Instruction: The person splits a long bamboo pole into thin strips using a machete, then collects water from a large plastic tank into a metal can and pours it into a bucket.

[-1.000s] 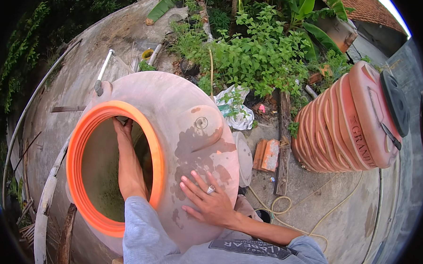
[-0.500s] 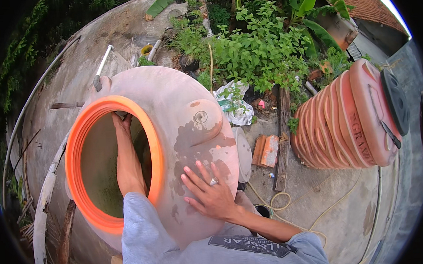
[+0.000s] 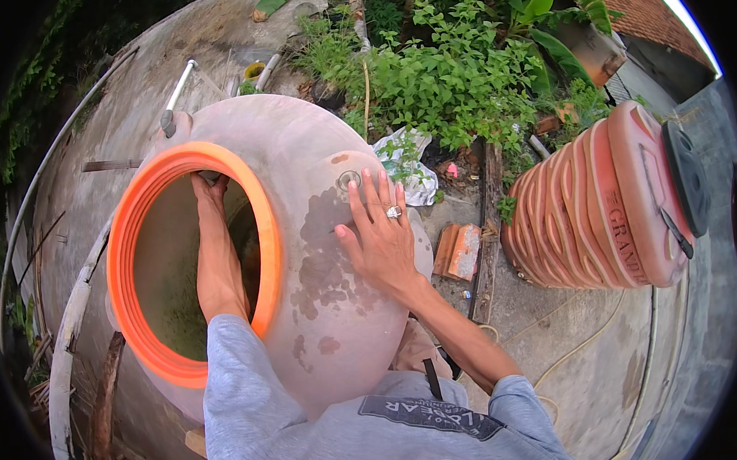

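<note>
A large pale pink water tank (image 3: 339, 313) with a round orange rim (image 3: 271, 234) stands right in front of me. My left arm reaches down through the opening. Inside, close to the far part of the rim, my left hand (image 3: 208, 184) is curled in shadow, and what its fingers hold is too hidden to make out. My right hand (image 3: 380, 246), with a ring on one finger, lies open on the tank's outer top, fingers spread over a raised round bump. Wet patches (image 3: 325, 265) darken the surface beside it. Greenish stains show on the inner wall.
To the right a ribbed orange-pink tank (image 3: 581, 204) with a dark lid (image 3: 689, 179) lies tilted. Bricks (image 3: 458, 251), a wooden plank (image 3: 489, 225), a white sack (image 3: 407, 162) and a hose (image 3: 583, 348) are on the ground. A white pipe (image 3: 181, 90) rises beyond the tank; leafy plants (image 3: 460, 78) grow behind.
My right hand has slid farther away and to the right across the tank top, onto the bump. My left hand stays inside the opening near the far rim. The view has shifted slightly.
</note>
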A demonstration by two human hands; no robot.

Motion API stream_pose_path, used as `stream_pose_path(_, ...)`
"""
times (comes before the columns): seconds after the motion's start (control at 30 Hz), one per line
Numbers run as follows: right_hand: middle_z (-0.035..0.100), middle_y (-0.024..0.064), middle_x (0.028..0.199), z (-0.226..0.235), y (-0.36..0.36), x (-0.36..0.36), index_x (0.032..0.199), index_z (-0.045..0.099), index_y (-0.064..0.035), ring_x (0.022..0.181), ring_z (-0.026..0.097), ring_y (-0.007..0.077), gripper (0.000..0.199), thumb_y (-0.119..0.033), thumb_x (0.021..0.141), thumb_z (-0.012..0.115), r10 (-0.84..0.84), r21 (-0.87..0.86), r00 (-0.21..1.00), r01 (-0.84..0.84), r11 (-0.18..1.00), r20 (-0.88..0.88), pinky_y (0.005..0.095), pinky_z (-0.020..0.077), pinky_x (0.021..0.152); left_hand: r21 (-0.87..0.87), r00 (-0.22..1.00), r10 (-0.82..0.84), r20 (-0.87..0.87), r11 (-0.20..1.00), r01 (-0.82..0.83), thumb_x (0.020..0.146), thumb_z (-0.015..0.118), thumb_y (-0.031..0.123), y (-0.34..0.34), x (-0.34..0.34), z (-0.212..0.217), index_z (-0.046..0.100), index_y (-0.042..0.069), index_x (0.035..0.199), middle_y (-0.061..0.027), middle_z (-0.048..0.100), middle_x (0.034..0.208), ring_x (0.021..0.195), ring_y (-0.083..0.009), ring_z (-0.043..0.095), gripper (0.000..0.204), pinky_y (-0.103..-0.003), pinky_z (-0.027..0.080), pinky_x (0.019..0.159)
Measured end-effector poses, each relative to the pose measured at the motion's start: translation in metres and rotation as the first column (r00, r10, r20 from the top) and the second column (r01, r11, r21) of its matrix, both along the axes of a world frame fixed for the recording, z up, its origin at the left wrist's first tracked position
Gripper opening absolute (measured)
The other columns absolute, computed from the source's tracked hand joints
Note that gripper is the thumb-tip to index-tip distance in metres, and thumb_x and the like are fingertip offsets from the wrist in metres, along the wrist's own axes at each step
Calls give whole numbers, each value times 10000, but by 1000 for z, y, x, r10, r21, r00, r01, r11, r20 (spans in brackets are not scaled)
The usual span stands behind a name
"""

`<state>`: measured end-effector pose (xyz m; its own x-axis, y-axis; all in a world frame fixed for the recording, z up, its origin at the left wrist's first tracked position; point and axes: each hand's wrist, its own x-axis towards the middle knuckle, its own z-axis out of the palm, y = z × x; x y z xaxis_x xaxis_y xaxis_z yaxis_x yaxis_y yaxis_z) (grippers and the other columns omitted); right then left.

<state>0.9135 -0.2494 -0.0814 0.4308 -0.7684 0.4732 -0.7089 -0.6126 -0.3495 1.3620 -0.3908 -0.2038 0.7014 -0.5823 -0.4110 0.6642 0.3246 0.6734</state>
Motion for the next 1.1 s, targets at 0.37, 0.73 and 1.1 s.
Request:
stream_pose_path(0.37,435,191,1561,-10,-1,1,1478,464,20,1510,304,353,658,-389,974,569,254,-172,959,-230,958,128,549,181,1233,-42,999,36,18,998,-35,931,637,482,-14,8,17,479,176,1361,-135,482,1379,1260,-390,487,551,-659,512,887)
stream_pose_path(0.73,368,175,1608,-5,-8,4,1511,446,-30,1524,271,358,705,-402,934,605,209,1,975,-209,978,74,569,147,1236,-50,999,34,6,998,-34,930,637,470,-24,11,21,482,175,1350,-133,480,1373,1258,-391,484,536,-657,518,878)
stream_pose_path(1.1,392,172,1593,2,-8,5,1512,451,-53,1524,274,339,681,-390,937,593,197,26,979,-198,980,47,567,145,1236,-56,999,48,9,997,-47,929,637,459,-24,5,21,485,174,1339,-131,479,1366,1256,-392,482,522,-655,523,869)
